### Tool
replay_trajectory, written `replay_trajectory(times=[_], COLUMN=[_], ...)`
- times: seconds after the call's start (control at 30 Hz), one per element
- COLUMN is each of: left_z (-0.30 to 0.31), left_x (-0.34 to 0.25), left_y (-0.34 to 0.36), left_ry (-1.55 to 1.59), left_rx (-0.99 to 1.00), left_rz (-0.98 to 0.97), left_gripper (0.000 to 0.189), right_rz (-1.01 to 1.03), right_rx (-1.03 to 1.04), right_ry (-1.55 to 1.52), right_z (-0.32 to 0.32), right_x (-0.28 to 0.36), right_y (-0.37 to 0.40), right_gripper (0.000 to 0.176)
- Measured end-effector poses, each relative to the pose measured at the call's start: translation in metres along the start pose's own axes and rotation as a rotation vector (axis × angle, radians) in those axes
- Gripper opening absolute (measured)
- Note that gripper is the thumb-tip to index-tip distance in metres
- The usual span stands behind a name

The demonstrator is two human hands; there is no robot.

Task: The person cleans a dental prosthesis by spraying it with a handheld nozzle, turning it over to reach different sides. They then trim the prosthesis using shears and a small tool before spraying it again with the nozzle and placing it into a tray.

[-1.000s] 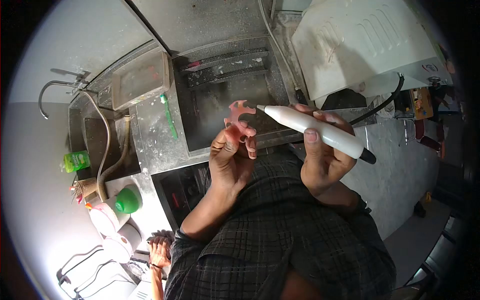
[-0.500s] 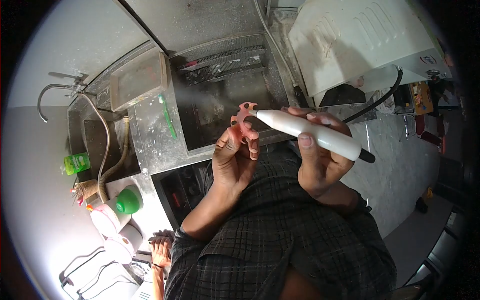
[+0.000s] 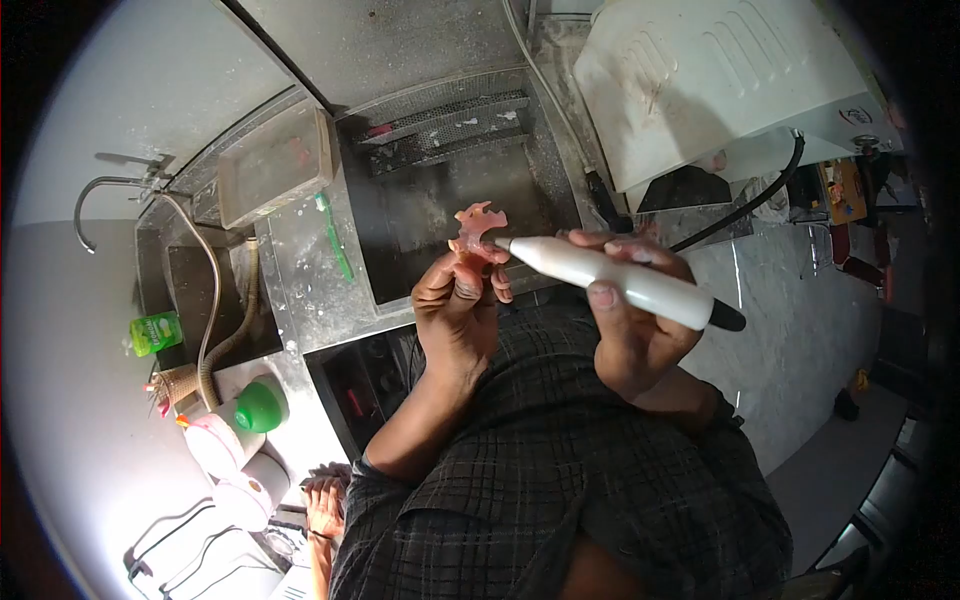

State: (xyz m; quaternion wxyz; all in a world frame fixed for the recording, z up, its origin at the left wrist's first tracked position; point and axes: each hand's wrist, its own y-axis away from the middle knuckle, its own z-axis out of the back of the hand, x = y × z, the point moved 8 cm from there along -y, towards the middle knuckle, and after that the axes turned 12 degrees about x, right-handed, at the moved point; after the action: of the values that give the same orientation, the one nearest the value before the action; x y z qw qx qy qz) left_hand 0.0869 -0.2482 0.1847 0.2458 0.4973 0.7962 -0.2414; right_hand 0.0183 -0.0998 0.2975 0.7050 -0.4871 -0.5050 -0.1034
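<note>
The fingers of the left hand pinch a thin pink piece with a scalloped outline, holding it up above the front part of a dusty grey basin. Those of the right hand wrap a white pen-shaped tool, its narrow tip at the piece's edge (whether the two touch, I cannot tell). The counter around the basin is speckled with pale residue; a green toothbrush lies there, near a clear plastic box. Farther left, a curved faucet reaches from the wall, and a green bowl sits near another person's hand. To the right stands a scuffed white appliance, beyond it a grey floor.
</note>
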Motion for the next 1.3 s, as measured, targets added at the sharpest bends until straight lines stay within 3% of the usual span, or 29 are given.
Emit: replay_trajectory(times=[0.3,0.5,0.57,0.67,0.73,0.87,1.03,1.2,1.3], left_z=[-0.001,-0.007,-0.011,-0.011,-0.011,-0.009,-0.006,-0.004,-0.005], left_x=[-0.008,-0.029,-0.032,-0.036,-0.037,-0.036,-0.02,-0.013,-0.011], left_y=[0.001,0.009,0.008,0.01,0.009,0.008,0.002,-0.001,-0.003], left_ry=[-0.142,-0.731,-0.766,-0.847,-0.898,-0.736,-0.346,-0.177,-0.048], left_rx=[-0.007,-0.113,-0.102,-0.126,-0.114,-0.143,-0.064,-0.026,-0.025], left_rz=[-0.105,-0.194,-0.232,-0.25,-0.257,-0.264,-0.076,-0.026,0.004], left_gripper=[0.028,0.019,0.018,0.018,0.018,0.019,0.022,0.028,0.029], right_rz=[0.008,-0.003,0.013,-0.017,-0.01,-0.023,-0.005,0.005,0.009], right_rx=[0.014,-0.014,0.075,-0.028,0.013,-0.002,0.054,-0.063,0.053], right_ry=[0.026,0.047,0.112,0.044,0.041,0.033,0.105,0.048,0.181], right_z=[-0.005,-0.002,-0.007,-0.002,-0.005,-0.004,-0.004,0.006,0.001], right_x=[-0.001,-0.002,0.002,-0.007,-0.006,-0.006,-0.005,-0.003,0.004], right_y=[-0.002,-0.006,-0.007,-0.004,-0.003,-0.005,-0.003,-0.008,-0.009], right_gripper=[0.03,0.031,0.032,0.033,0.033,0.034,0.032,0.03,0.031])
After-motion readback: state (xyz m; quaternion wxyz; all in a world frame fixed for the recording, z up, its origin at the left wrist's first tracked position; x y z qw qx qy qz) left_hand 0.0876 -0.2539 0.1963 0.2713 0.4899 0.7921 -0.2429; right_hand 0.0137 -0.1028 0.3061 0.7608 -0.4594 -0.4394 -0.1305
